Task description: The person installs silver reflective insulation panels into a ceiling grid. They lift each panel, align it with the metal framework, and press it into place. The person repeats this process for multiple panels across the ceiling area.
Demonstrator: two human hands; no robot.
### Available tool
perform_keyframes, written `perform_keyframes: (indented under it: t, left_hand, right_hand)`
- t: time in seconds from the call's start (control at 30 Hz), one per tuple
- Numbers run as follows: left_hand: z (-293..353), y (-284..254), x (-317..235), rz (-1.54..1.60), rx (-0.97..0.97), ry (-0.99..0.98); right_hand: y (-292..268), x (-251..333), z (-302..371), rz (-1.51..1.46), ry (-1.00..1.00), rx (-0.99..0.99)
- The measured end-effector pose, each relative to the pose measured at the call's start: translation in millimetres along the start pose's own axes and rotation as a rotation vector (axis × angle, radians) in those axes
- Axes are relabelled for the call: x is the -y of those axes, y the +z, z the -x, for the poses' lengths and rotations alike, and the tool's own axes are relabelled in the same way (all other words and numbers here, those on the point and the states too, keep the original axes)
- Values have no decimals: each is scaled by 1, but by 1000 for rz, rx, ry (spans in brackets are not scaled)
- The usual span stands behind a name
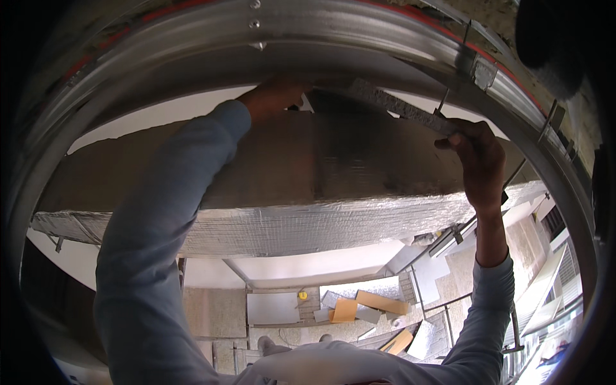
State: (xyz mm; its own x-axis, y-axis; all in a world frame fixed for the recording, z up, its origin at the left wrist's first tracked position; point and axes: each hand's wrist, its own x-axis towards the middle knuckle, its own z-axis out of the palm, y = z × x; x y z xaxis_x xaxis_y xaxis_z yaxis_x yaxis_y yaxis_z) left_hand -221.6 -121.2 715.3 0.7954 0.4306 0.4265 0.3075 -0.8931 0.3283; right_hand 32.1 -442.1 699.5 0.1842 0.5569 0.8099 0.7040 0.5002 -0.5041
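A large foil-faced duct [289, 228] runs across in front of me, its dark upper side in shadow and its near side shiny and creased. Over its far edge reaches my left hand [273, 99], touching or just above the surface; its fingers are lost in shadow. My right hand [480, 151], raised above the duct's right part, is closed around one end of a narrow grey strip with a rough face [401, 106]. The strip slants up and left toward my left hand. A dark patch [350, 154] covers the middle of the duct's upper side.
A curved metal beam [308, 24] passes close overhead. Thin threaded rods [443, 99] hang at the right. Far below, the floor holds orange-tan offcuts [344, 310], foil-faced pieces [421, 340] and a small yellow object [302, 296]. Scaffold bars [449, 301] stand at the lower right.
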Motion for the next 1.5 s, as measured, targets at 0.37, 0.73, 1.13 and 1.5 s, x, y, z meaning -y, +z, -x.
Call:
perform_keyframes:
  t: [0.37,0.73,1.13,1.5]
  left_hand:
    - [31,-17,-5,-71,0,293]
    - [28,-15,-34,285,64,-117]
    - [-11,1,-27,843,-143,-154]
    - [2,1,-96,1133,-35,-479]
  right_hand:
    - [1,1,4,17,-26,-63]
    - [11,19,-18,566,-216,-84]
    - [-1,18,91,620,-418,-369]
    - [-24,24,224,331,-163,-435]
